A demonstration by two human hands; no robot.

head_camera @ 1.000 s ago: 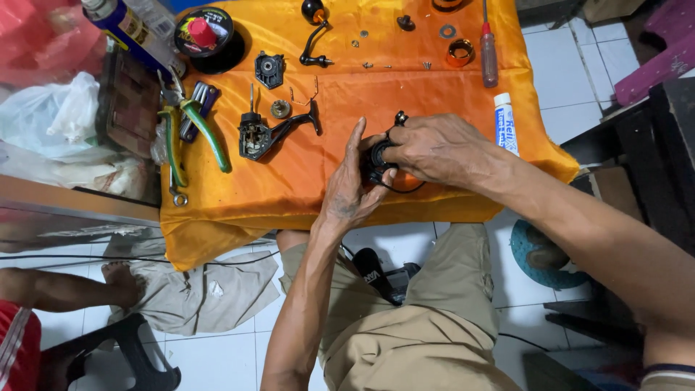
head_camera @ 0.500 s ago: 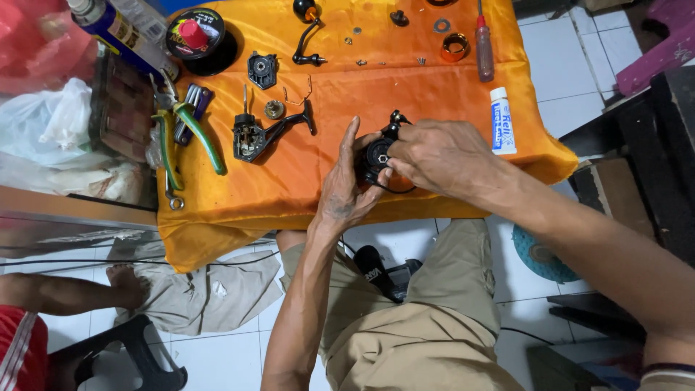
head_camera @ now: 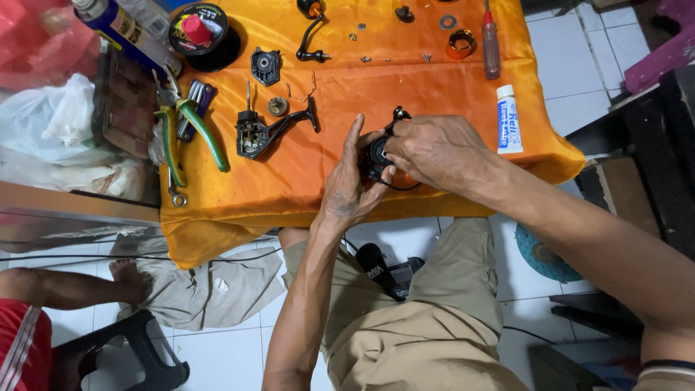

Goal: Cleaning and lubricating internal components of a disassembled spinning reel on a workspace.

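Sitting between both hands at the near edge of the counter (head_camera: 239, 210), draped in orange cloth, is a small black reel part (head_camera: 376, 156). Left hand (head_camera: 347, 190): cups it from the near-left side, palm against it, index finger stretched up past its far side. Right hand (head_camera: 434, 150): comes in from the right, fingertips pinched on its top; both hands touch it, neither nearer. Part: dark, round-bodied, a small knob sticking out toward the far side, mostly hidden. Farther left: black reel frame with handle arm (head_camera: 260, 132), green-handled pliers (head_camera: 190, 130). Farther right: white tube (head_camera: 508, 119). Farthest: screwdriver (head_camera: 491, 45), loose washers and screws.
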